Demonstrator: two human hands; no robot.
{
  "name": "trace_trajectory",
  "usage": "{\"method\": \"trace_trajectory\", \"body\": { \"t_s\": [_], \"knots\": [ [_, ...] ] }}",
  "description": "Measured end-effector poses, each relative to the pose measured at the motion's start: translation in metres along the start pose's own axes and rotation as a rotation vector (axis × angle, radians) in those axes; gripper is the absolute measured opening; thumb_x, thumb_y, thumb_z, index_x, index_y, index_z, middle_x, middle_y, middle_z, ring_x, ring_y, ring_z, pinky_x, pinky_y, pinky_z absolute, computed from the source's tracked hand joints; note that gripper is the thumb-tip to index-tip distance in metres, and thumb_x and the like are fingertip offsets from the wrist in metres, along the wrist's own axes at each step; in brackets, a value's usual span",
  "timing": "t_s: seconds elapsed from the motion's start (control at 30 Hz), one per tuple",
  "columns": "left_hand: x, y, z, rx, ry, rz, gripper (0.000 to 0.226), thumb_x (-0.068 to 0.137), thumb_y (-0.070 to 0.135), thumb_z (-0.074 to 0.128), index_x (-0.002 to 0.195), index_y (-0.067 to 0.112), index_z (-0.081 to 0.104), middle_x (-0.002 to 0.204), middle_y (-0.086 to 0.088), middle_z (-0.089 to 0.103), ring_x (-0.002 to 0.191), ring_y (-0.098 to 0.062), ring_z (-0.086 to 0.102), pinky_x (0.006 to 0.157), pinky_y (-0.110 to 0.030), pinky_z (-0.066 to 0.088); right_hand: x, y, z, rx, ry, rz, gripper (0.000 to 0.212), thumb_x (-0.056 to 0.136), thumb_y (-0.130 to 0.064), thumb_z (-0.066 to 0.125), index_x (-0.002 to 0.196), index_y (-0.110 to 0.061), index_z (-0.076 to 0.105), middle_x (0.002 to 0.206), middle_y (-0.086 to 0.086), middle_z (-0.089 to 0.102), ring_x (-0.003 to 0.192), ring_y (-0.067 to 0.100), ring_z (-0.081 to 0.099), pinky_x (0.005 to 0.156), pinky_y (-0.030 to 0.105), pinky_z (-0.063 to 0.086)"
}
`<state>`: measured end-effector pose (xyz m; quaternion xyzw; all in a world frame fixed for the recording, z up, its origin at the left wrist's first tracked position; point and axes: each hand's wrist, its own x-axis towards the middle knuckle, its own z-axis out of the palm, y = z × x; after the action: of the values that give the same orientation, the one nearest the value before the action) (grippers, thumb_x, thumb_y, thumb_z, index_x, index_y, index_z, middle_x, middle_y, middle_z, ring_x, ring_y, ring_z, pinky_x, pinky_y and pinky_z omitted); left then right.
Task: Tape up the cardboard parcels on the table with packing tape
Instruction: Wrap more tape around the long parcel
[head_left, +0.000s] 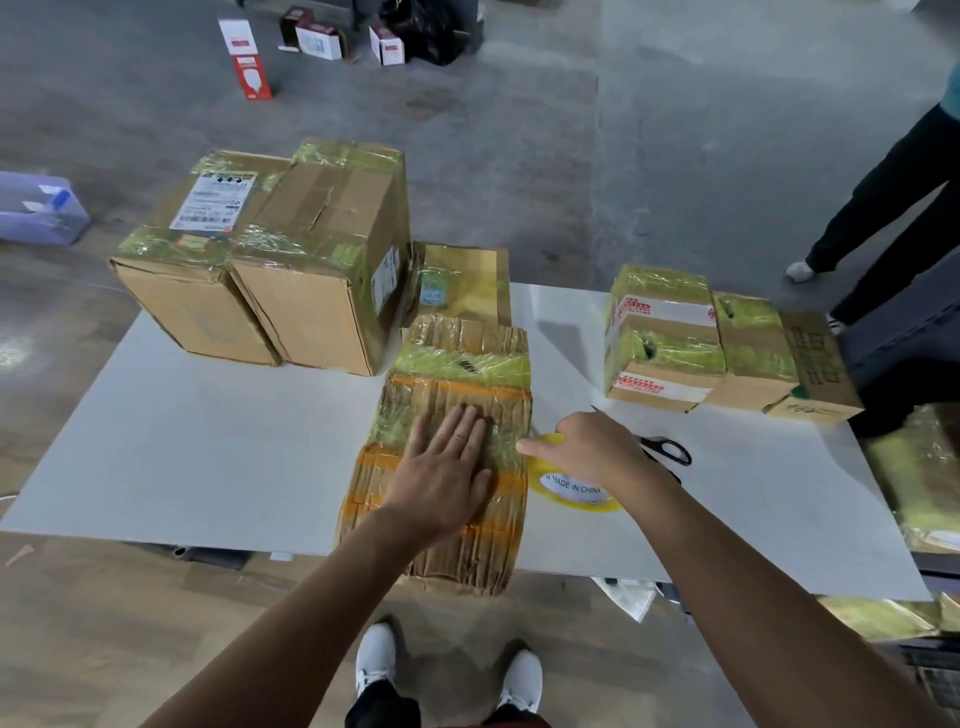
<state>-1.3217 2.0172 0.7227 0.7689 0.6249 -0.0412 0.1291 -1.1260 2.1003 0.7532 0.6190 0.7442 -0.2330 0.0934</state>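
A flat, crumpled cardboard parcel (457, 384) lies at the table's near middle, banded with yellowish tape and hanging a little over the front edge. My left hand (447, 467) presses flat on it with straight fingers. Just right of the parcel sits a yellow roll of packing tape (576, 493) with a white "MADE IN CHINA" label. My right hand (587, 447) grips the roll's top, its thumb reaching toward the parcel's right edge.
Black-handled scissors (667, 449) lie right of the roll. Two large taped boxes (291, 291) stand at the far left, a flat parcel (467, 280) behind, taped small boxes (727, 343) at the far right. A person's legs (893, 208) stand beyond the white table (208, 441).
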Motion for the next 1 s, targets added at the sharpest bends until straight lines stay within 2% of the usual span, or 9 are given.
{"method": "trace_trajectory", "body": {
  "t_s": [0.1,0.2,0.37,0.53,0.67,0.77,0.83,0.9,1.0],
  "knots": [
    [0.0,0.034,0.002,-0.02,-0.005,0.046,0.071,0.096,0.054,0.001,0.15,0.012,-0.014,0.158,-0.005,-0.019,0.147,-0.021,-0.021,0.119,-0.047,-0.014,0.003,-0.001,-0.002,-0.022,-0.01,-0.001,0.067,0.08,-0.079,0.051,0.064,-0.014,0.042,0.062,0.0,0.047,0.058,0.017,0.048,0.053,0.031,0.031],
    [0.001,0.051,0.01,-0.032,0.008,0.008,0.079,0.093,0.058,0.0,0.153,0.007,-0.007,0.158,-0.006,-0.016,0.149,-0.021,-0.017,0.121,-0.044,-0.012,0.005,-0.001,-0.002,-0.016,-0.03,0.006,0.064,0.08,-0.078,0.052,0.063,-0.018,0.039,0.062,-0.001,0.044,0.058,0.017,0.046,0.052,0.03,0.031],
    [-0.005,0.013,0.004,-0.131,0.052,-0.172,0.063,0.1,0.055,0.003,0.154,0.023,-0.004,0.158,0.008,-0.015,0.146,-0.008,-0.018,0.121,-0.038,-0.011,0.005,0.002,-0.001,-0.003,-0.066,-0.014,0.068,0.077,-0.084,0.048,0.073,-0.016,0.051,0.071,0.0,0.056,0.071,0.019,0.058,0.06,0.031,0.042],
    [-0.019,-0.027,0.001,-0.187,0.081,-0.326,0.062,0.102,0.05,0.012,0.156,0.025,-0.007,0.162,0.009,-0.013,0.147,-0.009,-0.018,0.122,-0.044,-0.007,0.003,0.004,-0.003,-0.001,-0.064,-0.049,0.068,0.079,-0.083,0.047,0.068,-0.016,0.043,0.065,-0.001,0.048,0.062,0.018,0.052,0.054,0.029,0.033],
    [-0.01,0.0,-0.008,-0.136,0.003,-0.419,0.076,0.099,0.061,0.011,0.156,0.014,-0.007,0.162,-0.007,-0.015,0.149,-0.024,-0.017,0.12,-0.054,-0.006,0.0,0.004,-0.003,-0.008,-0.054,-0.053,0.066,0.082,-0.081,0.046,0.066,-0.017,0.039,0.063,-0.002,0.045,0.057,0.014,0.045,0.049,0.028,0.029],
    [0.002,0.058,-0.01,-0.114,-0.061,-0.332,0.09,0.093,0.071,0.016,0.155,0.01,-0.005,0.162,-0.01,-0.015,0.147,-0.04,-0.015,0.115,-0.062,-0.006,-0.002,0.002,-0.005,-0.011,-0.032,-0.062,0.065,0.084,-0.078,0.048,0.065,-0.016,0.039,0.063,-0.001,0.046,0.057,0.015,0.044,0.049,0.029,0.028],
    [0.007,0.085,-0.005,-0.059,-0.099,-0.301,0.091,0.095,0.064,0.03,0.154,0.006,-0.008,0.162,-0.013,-0.016,0.145,-0.048,-0.015,0.112,-0.067,-0.004,-0.002,0.0,-0.005,-0.014,-0.004,-0.069,0.064,0.084,-0.076,0.048,0.064,-0.016,0.042,0.064,0.0,0.049,0.06,0.017,0.048,0.049,0.029,0.028],
    [0.008,0.091,-0.001,0.003,-0.09,-0.327,0.086,0.098,0.043,0.04,0.153,0.003,-0.012,0.161,-0.016,-0.018,0.144,-0.051,-0.015,0.113,-0.068,-0.001,-0.003,0.002,-0.004,-0.003,0.011,-0.086,0.064,0.085,-0.076,0.048,0.063,-0.016,0.042,0.063,0.0,0.049,0.061,0.018,0.048,0.049,0.029,0.028],
    [0.004,0.083,0.003,-0.01,-0.038,-0.333,0.08,0.097,0.026,0.041,0.153,0.004,-0.012,0.162,-0.014,-0.015,0.145,-0.049,-0.014,0.113,-0.066,-0.002,-0.003,0.012,-0.004,0.073,0.017,-0.115,0.064,0.084,-0.073,0.052,0.061,-0.015,0.04,0.058,0.001,0.045,0.055,0.017,0.045,0.05,0.03,0.028]
  ]
}}
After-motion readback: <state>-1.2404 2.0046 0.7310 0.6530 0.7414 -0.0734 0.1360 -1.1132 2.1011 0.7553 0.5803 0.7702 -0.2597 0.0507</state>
